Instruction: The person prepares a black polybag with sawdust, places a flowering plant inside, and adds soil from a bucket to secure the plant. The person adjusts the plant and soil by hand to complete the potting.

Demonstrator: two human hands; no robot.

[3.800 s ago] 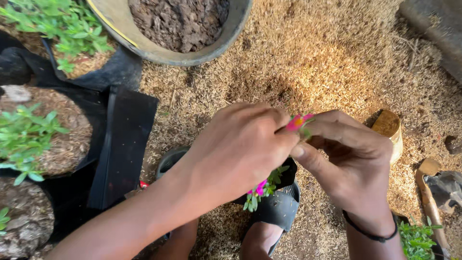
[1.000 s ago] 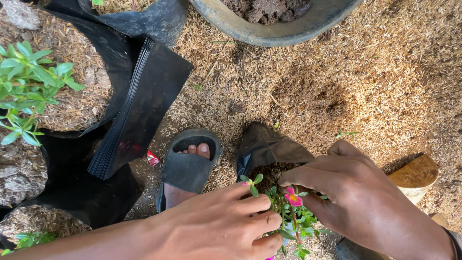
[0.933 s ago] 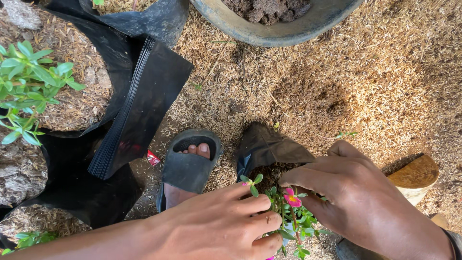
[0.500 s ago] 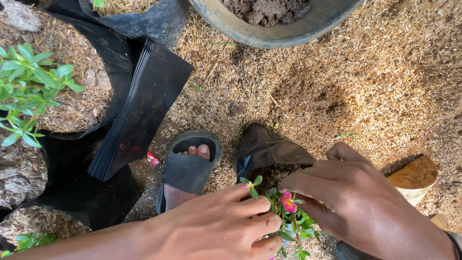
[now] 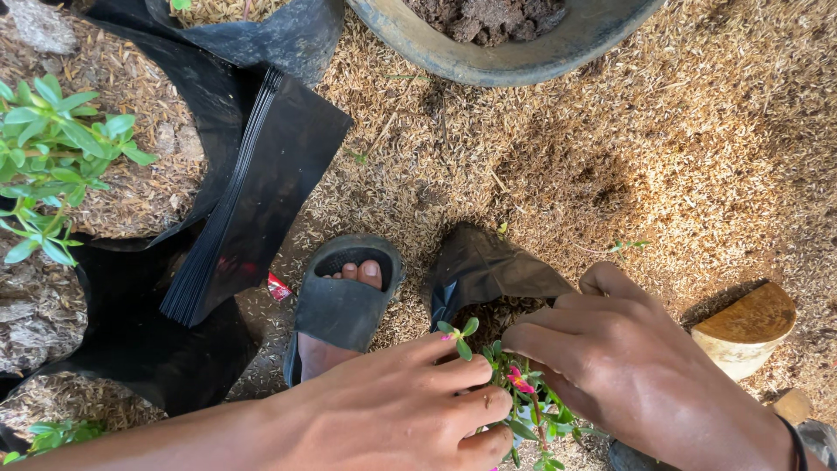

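Black plastic grow bag [image 5: 488,270] at lower centre of the frame receives a small green cutting with a pink flower [image 5: 521,382]. Left hand [image 5: 410,410] and right hand [image 5: 628,366] pinch its stems — press evenly, keeping the stem upright and leaves unburied.

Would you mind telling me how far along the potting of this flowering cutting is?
Done: the cutting stands in the small black bag, which already holds filling. In hand: the left hand and right hand close around its stems at the bag's mouth. Left: the hands have not let go, and the stack of flat bags is unfilled, with soil waiting in the basin.
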